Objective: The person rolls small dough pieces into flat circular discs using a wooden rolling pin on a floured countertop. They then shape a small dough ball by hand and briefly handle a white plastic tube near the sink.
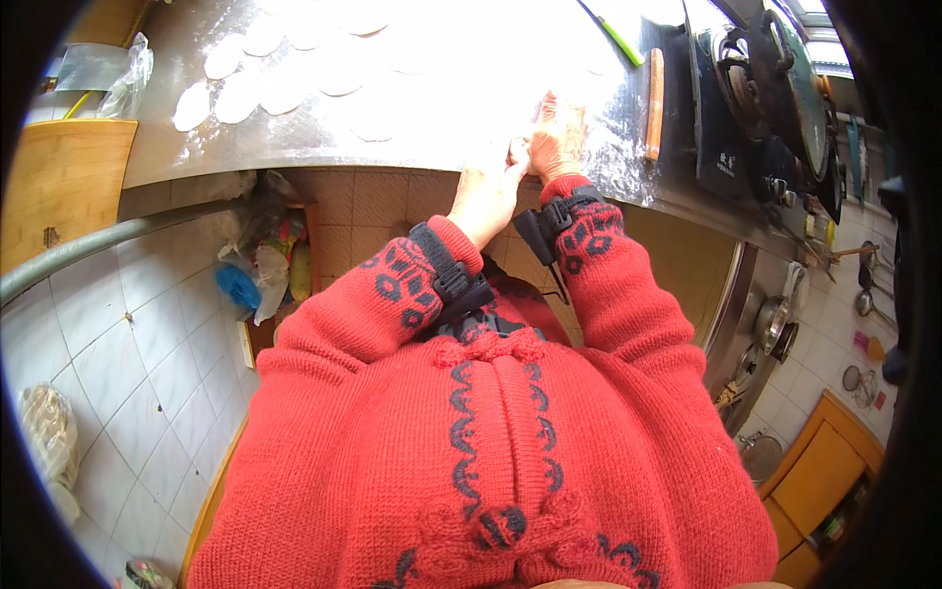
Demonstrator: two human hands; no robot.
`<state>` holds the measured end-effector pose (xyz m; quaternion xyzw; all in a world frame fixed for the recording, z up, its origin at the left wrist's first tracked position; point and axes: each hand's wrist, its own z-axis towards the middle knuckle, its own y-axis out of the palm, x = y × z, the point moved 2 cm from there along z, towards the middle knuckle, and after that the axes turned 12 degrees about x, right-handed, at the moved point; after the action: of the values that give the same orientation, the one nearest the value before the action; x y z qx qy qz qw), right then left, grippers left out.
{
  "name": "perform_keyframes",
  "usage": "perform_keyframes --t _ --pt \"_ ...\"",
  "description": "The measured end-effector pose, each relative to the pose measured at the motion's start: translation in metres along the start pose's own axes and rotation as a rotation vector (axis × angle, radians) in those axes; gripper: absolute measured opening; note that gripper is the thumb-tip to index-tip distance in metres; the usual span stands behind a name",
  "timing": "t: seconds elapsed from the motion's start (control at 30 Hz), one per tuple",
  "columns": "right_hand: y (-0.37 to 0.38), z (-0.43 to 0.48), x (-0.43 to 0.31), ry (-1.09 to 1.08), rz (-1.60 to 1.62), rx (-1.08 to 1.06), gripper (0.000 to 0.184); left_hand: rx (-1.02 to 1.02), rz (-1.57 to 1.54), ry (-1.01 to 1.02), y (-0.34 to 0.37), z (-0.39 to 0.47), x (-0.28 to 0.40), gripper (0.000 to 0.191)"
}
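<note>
My left hand point(487, 193) and my right hand point(556, 143) meet at the near edge of a steel countertop point(309, 151), in strong glare. Their fingertips come together, and whether something small is between them is washed out. Several flat round dough wrappers point(237, 99) lie to the left on the floury counter. A wooden rolling pin point(654, 103) lies to the right of my right hand. Beyond it is a tool with a green handle point(622, 42), perhaps a knife.
A black gas stove point(725, 140) with a lidded pan point(798, 96) stands at the right. A wooden board point(66, 184) and plastic bags point(126, 77) are at the left. A grey pipe rail point(140, 232) runs below the counter's left end, near more bags point(272, 276).
</note>
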<state>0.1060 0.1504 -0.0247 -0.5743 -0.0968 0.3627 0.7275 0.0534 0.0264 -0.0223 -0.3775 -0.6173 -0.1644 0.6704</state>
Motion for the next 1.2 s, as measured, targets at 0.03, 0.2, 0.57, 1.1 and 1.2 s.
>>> perform_keyframes --t 0.03,0.2,0.57,1.1,1.2 --pt "0.000 -0.002 0.000 0.123 0.233 -0.062 0.040 -0.037 0.046 0.027 0.002 0.003 0.002 0.035" --pt "-0.009 -0.025 -0.003 0.785 1.163 -0.180 0.033 0.098 -0.020 0.252 0.008 0.007 0.003 0.030" --pt "-0.004 -0.011 -0.001 0.366 0.729 -0.240 0.055 0.080 0.106 0.154 0.002 0.004 0.005 0.042" --pt "0.001 -0.003 0.000 0.185 0.492 -0.089 0.042 -0.033 -0.037 -0.048 0.000 0.003 0.008 0.034" --pt "-0.012 -0.015 -0.009 0.714 1.251 -0.194 0.043 0.114 0.015 0.157 0.004 0.006 0.012 0.036"
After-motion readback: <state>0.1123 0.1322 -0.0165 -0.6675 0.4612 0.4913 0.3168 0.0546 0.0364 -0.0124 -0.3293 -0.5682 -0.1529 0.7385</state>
